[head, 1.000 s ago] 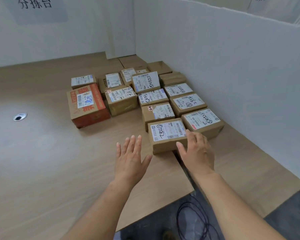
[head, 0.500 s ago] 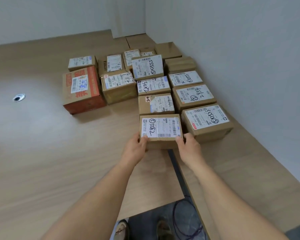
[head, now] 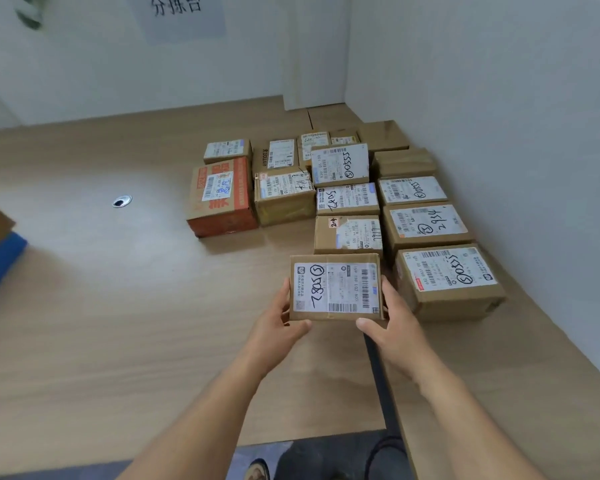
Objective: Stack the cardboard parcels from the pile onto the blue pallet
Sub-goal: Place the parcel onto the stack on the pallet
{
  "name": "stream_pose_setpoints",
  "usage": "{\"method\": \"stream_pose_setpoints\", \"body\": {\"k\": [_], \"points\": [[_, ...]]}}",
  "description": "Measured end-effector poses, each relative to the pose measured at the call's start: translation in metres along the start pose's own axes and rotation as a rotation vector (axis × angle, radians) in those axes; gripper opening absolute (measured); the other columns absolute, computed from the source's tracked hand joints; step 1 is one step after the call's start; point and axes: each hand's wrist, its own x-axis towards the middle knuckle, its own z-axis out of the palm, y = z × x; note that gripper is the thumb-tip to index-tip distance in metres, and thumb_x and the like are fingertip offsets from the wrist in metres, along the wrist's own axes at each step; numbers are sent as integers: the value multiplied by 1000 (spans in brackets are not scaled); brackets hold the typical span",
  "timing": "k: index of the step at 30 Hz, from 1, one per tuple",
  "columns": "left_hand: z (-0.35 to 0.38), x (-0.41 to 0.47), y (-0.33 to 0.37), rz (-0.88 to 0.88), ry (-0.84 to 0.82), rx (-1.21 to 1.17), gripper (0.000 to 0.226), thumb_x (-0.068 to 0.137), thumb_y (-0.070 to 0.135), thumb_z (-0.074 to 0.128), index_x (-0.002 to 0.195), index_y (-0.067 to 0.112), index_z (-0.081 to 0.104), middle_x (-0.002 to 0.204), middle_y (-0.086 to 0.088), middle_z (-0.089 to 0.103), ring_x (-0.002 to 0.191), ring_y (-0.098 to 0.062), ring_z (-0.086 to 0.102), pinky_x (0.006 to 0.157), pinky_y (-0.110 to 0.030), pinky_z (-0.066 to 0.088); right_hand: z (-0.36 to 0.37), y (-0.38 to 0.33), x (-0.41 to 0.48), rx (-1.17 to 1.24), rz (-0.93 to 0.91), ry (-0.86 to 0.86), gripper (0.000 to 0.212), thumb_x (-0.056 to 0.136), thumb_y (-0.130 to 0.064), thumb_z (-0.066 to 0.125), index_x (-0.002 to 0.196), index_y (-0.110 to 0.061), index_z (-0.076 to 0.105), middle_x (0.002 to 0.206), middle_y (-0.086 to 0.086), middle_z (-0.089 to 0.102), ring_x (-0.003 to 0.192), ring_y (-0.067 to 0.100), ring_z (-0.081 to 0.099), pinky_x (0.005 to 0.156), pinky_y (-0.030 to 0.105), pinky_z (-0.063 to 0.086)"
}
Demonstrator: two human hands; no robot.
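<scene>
Parcel (head: 336, 287) gripped both sides: L hand (head: 280, 323), R hand (head: 392, 327), above table (head: 118, 306).

Both arms are bare and reach forward from the bottom of the view. They start wide apart and come closer together near the hands. The left grip (head: 278, 323) holds the left side of a small parcel (head: 336, 289). Its fingers lie up along that side, and its thumb curls in at the near edge. The right grip (head: 392, 323) holds the right side of the same parcel. Its fingers run up that side, and its thumb sits at the near right corner. The two thumbs point toward each other. Both wrists look almost straight. The backs of both hands face up and outward.
</scene>
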Motion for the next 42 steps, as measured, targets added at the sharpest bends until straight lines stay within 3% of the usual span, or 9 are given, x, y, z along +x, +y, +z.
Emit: {"method": "stream_pose_setpoints", "body": {"k": [4,9,16,18,23,29,31,34,42], "points": [[-18,-17,-1,41,98,-3,80,87,7,62,147,42,21,125,14,60,112,-4,58,99,-28,45,7,-18,2,53,-87,-33,82,87,-22,66,150,-33,15,146,-10,39,131,6,37,112,35,30],[-48,-32,-7,95,200,-15,78,87,9,63,142,49,25,117,18,63,105,-1,61,97,-30,48,20,-48,0,17,-195,-56,83,85,-18,69,150,-31,19,137,-11,43,117,-3,36,100,17,26],[-96,-58,-10,156,282,-30,72,89,12,62,140,50,27,113,22,62,100,7,60,87,-12,48,54,-92,-8,-5,-300,-39,83,83,-21,71,149,-28,21,125,-19,34,118,-3,32,103,19,25],[-117,-67,-15,168,305,-26,72,89,13,62,141,50,26,115,21,62,100,8,59,90,-15,47,70,-105,-13,-10,-338,-34,83,83,-20,71,149,-29,20,128,-20,33,124,-1,34,108,23,26],[-178,-98,-35,162,369,-18,74,89,17,62,143,51,23,117,22,60,103,7,59,95,-25,47,125,-147,-24,-25,-414,-79,85,82,-20,71,150,-25,20,144,-8,42,131,6,38,112,28,30],[-267,-140,-67,149,464,-18,73,90,17,61,145,45,22,120,18,59,105,8,56,87,-12,45,212,-202,-40,3,-468,-129,81,81,-23,71,147,-31,24,142,-7,46,129,9,43,110,39,36],[-296,-153,-81,144,493,-20,73,90,19,61,146,44,22,123,17,59,108,4,56,92,-18,46,241,-221,-47,22,-495,-149,77,82,-18,71,140,-40,25,138,-9,48,126,7,46,110,38,37],[-337,-174,-104,140,527,-22,73,90,21,62,146,44,21,123,16,59,110,2,56,98,-27,46,286,-243,-55,38,-518,-182,78,82,-20,71,146,-30,29,137,-8,50,124,9,49,107,41,41],[-430,-221,-147,141,577,-14,71,90,22,62,144,46,23,114,26,57,105,5,56,84,-12,46,380,-296,-82,123,-555,-238,79,83,-16,70,148,-31,28,133,-11,53,120,6,51,103,35,45]]}}
